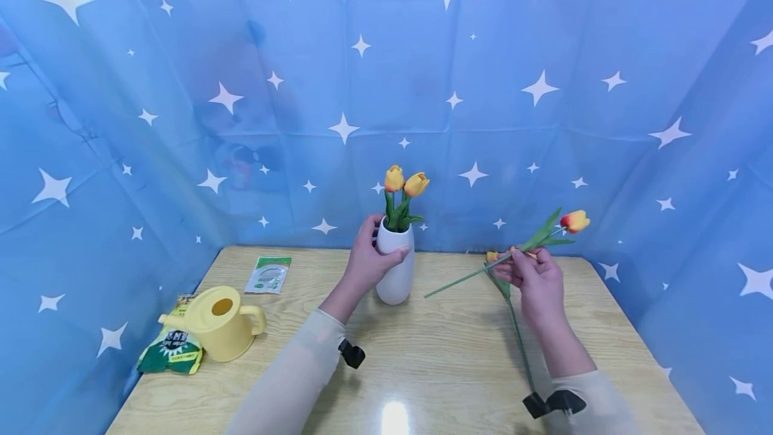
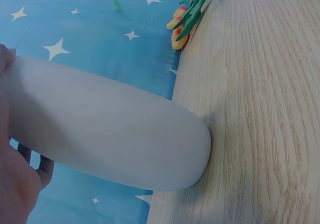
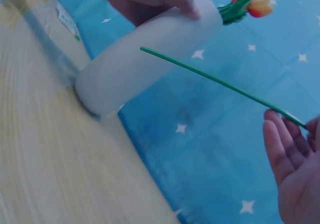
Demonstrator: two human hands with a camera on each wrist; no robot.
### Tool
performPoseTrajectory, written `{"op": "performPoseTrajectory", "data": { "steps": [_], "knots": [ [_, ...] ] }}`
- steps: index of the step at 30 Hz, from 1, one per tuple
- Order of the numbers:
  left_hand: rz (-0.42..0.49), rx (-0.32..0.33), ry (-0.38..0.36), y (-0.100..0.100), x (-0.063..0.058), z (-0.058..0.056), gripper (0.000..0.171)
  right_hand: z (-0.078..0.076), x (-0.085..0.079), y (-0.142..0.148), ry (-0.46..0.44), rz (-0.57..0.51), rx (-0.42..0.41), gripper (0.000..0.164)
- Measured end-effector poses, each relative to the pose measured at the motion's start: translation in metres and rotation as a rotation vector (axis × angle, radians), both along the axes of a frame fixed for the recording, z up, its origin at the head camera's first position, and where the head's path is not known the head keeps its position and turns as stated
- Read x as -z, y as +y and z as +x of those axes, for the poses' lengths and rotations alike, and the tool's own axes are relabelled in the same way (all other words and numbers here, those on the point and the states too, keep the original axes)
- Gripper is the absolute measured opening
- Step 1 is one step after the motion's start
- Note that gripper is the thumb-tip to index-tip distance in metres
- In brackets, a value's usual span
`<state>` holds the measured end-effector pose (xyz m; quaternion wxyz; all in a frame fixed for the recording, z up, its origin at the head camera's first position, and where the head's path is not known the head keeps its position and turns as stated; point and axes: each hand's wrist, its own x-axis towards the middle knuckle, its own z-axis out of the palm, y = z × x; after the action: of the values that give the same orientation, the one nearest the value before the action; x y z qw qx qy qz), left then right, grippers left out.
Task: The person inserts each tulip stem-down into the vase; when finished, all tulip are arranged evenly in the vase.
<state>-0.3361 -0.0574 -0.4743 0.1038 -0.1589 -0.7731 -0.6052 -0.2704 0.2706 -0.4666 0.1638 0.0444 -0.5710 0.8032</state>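
Bright, evenly lit head view
White glare marks the pale wood-grain tabletop (image 1: 453, 354); the right wrist view looks dimmer, softly blurred.

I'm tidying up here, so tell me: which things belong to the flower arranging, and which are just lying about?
Belonging to the job, it appears:
white vase, in the left grip
two tulips standing in it
held tulip, in the right grip
loose tulips

Just lying about, it seems:
yellow watering can
green bag, partly hidden by it
green-and-white packet
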Motion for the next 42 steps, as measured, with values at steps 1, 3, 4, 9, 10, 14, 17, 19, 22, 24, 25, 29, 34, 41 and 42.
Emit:
{"op": "performPoseTrajectory", "data": {
  "steps": [1,3,4,9,10,14,17,19,22,24,25,29,34,41,42],
  "knots": [
    [-0.002,-0.002,0.001,0.0,0.0,0.0,0.073,0.0,-0.003,-0.001,0.011,-0.021,0.006,0.015],
    [-0.002,-0.006,0.0,0.0,-0.001,-0.001,0.074,-0.001,-0.011,-0.004,0.032,-0.058,0.017,0.013],
    [-0.002,-0.008,-0.001,0.0,-0.001,-0.001,0.074,-0.001,-0.014,-0.005,0.041,-0.078,0.021,0.013],
    [-0.002,-0.01,-0.015,0.0,-0.002,0.0,0.072,-0.003,-0.032,-0.012,0.098,-0.109,0.088,0.009],
    [-0.003,-0.011,-0.019,0.0,-0.002,0.001,0.072,-0.003,-0.036,-0.014,0.109,-0.113,0.103,0.01],
    [-0.005,-0.018,-0.036,0.001,-0.002,0.004,0.072,-0.003,-0.047,-0.02,0.137,-0.131,0.134,0.012],
    [-0.006,-0.018,-0.04,0.001,-0.001,0.005,0.072,-0.002,-0.053,-0.024,0.147,-0.126,0.149,0.015],
    [-0.004,-0.012,-0.033,0.001,-0.001,0.005,0.072,-0.001,-0.058,-0.027,0.16,-0.123,0.158,0.017],
    [0.003,-0.008,-0.021,0.002,-0.001,0.004,0.071,0.0,-0.064,-0.03,0.187,-0.126,0.162,0.024],
    [0.007,-0.008,-0.014,0.002,0.0,0.004,0.071,0.0,-0.067,-0.032,0.198,-0.13,0.16,0.027],
    [0.007,-0.009,-0.011,0.002,0.0,0.003,0.071,0.0,-0.068,-0.033,0.202,-0.132,0.159,0.028],
    [0.003,-0.009,-0.005,0.002,0.003,0.002,0.072,0.0,-0.071,-0.036,0.212,-0.134,0.162,0.019],
    [0.009,-0.01,-0.003,0.002,0.004,0.003,0.073,0.0,-0.072,-0.039,0.225,-0.121,0.161,0.021],
    [0.004,-0.016,-0.006,0.002,0.002,0.004,0.072,-0.001,-0.072,-0.042,0.228,-0.089,0.167,0.027],
    [0.004,-0.017,-0.007,0.002,0.002,0.004,0.072,-0.001,-0.072,-0.043,0.23,-0.087,0.168,0.026]
  ]
}}
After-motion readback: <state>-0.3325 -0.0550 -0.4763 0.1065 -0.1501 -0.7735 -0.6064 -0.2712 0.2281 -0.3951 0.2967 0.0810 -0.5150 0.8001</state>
